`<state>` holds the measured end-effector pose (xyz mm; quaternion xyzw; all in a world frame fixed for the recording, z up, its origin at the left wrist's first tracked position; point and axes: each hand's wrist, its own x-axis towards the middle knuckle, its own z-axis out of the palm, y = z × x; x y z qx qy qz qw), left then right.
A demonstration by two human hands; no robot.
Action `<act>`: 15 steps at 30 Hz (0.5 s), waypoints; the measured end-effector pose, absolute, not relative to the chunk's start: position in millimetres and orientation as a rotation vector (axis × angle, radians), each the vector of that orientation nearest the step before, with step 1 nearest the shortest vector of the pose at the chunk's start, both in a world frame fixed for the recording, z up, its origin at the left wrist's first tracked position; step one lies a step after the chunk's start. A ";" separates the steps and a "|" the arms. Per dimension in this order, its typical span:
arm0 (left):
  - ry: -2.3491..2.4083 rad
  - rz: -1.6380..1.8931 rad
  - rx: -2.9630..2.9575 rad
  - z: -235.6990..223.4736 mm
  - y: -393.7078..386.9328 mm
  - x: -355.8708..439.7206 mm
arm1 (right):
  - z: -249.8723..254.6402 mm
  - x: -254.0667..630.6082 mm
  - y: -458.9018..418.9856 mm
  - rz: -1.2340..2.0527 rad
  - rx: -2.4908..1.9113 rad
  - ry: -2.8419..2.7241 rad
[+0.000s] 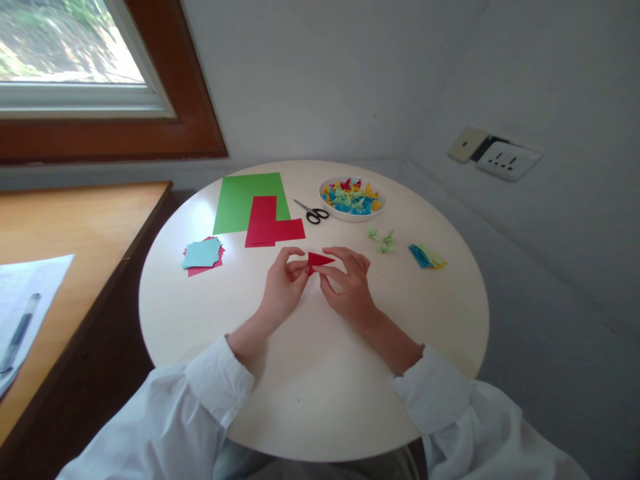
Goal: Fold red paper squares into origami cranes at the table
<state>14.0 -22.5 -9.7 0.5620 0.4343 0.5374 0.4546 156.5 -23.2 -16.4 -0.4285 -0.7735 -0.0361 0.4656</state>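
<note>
A small piece of red paper point(319, 261), folded into a pointed triangle, is held between my two hands over the middle of the round table. My left hand point(289, 283) pinches its left end between thumb and fingers. On the other side, the curled fingers of my right hand point(349, 283) grip along its edges near the tip, which points right. Just beyond my hands lie red paper pieces point(261, 220), partly over a large green sheet point(240, 193). Black-handled scissors point(315, 215) rest to the right of them.
On the white round table point(320, 387), a white bowl point(353, 217) holds many colourful folded paper shapes. A stack of light blue and red squares point(202, 255) lies left. Pale green folded pieces point(383, 239) and blue-yellow folded strips point(427, 257) lie right. A wooden desk point(100, 220) stands left.
</note>
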 end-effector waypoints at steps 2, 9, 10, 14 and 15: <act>1.108 1.323 1.450 -10.8 -23.0 12.4 | -15.1 156.2 -23.7 -0.054 -1.044 -1.855; 1.065 1.222 1.630 -10.0 -29.8 10.8 | -14.5 157.3 -19.7 0.465 -1.074 -1.615; 1.046 1.211 1.637 -9.6 -30.3 10.6 | -15.2 158.1 -18.8 0.557 -1.059 -1.601; 1.009 1.196 1.631 -7.5 -30.5 8.9 | -16.4 161.1 -17.2 0.838 -0.972 -1.567; 1.006 1.199 1.629 -6.7 -30.3 8.7 | -16.0 161.3 -17.5 0.885 -0.955 -1.557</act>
